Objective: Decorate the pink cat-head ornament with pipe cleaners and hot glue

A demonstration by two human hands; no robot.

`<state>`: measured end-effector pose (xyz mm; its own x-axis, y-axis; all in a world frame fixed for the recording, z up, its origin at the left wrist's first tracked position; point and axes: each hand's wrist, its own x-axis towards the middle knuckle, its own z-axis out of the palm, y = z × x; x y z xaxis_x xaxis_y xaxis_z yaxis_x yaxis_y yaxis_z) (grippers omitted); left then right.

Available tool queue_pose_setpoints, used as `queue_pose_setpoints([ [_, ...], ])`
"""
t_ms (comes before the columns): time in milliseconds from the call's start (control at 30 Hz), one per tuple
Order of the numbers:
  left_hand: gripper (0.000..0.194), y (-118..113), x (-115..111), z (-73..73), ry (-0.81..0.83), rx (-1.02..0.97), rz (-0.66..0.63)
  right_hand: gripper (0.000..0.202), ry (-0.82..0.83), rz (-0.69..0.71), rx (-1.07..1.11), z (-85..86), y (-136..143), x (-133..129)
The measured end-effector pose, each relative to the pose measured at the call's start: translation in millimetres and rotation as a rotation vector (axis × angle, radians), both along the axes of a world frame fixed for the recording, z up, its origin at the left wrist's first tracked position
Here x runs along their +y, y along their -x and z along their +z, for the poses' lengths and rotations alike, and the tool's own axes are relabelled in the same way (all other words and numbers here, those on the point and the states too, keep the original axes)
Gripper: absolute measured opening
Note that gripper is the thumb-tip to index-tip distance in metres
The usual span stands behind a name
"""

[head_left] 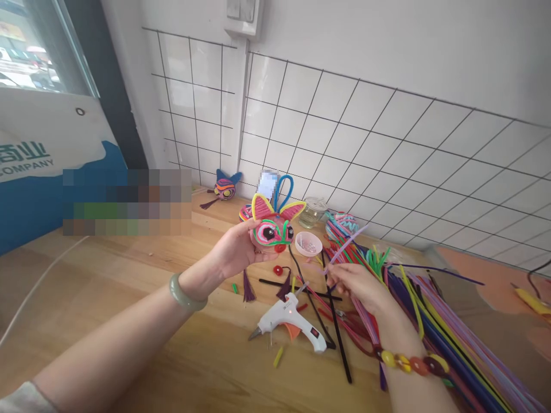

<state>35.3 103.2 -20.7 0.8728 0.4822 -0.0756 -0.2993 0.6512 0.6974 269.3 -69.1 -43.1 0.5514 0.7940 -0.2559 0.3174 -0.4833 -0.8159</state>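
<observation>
My left hand [235, 246] is closed around a pink pipe-cleaner animal head [275, 232], held above the table. It has yellow-edged ears, black eyes ringed in green and pink, a red nose and a blue loop on top. Between the thumb and fingers of my right hand [355, 287] is a lilac pipe cleaner [350, 244], its free end pointing up and right. Below the hands lies a white hot glue gun [290, 321], nozzle to the left. Close to it are a dark tassel [284, 289] and a small red piece [278, 270].
Bundles of coloured pipe cleaners [456, 332] cover the table's right side. Behind the hands stand a pink bowl [309, 244], a glass jar [312, 212] and a phone [267, 184]. Another animal head [226, 186] rests by the wall grid. A white cable [43, 281] runs along the left.
</observation>
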Motion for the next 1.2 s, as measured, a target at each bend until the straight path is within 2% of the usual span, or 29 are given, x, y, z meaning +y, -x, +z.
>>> queue_pose_setpoints([
  [100, 0.03, -1, -1, -0.6, 0.001, -0.006, -0.033, 0.042, 0.202, 0.108, -0.068, -9.3, 7, -1],
  [267, 0.04, 0, -6, -0.6, -0.101, -0.089, -0.087, 0.031, 0.393, 0.431, -0.076, -5.1, 37, -3],
  [433, 0.038, 5, -17, 9.2, -0.333, -0.114, -0.001, 0.02, 0.393, 0.619, -0.016, -11.1, 50, 6],
  [600, 0.058, 8, -21, 20.1, -0.493, -0.086, 0.155, 0.028, 0.301, 0.7, 0.13, -9.2, 50, 8],
  [767, 0.062, 10, -8, 22.0, -0.509, -0.087, 0.29, 0.042, 0.159, 0.634, 0.254, 5.8, 51, 1],
  [900, 0.063, 13, 5, 19.5, -0.486, -0.069, 0.356, 0.045, -0.087, 0.412, 0.393, 12.2, 52, -6],
  [1033, 0.066, 13, 10, 18.1, -0.509, -0.057, 0.4, 0.042, -0.337, 0.217, 0.431, 24.8, 62, -10],
  [1200, 0.07, 10, 0, 19.0, -0.558, -0.044, 0.404, 0.028, -0.608, 0.131, 0.385, 52.5, 84, -15],
])
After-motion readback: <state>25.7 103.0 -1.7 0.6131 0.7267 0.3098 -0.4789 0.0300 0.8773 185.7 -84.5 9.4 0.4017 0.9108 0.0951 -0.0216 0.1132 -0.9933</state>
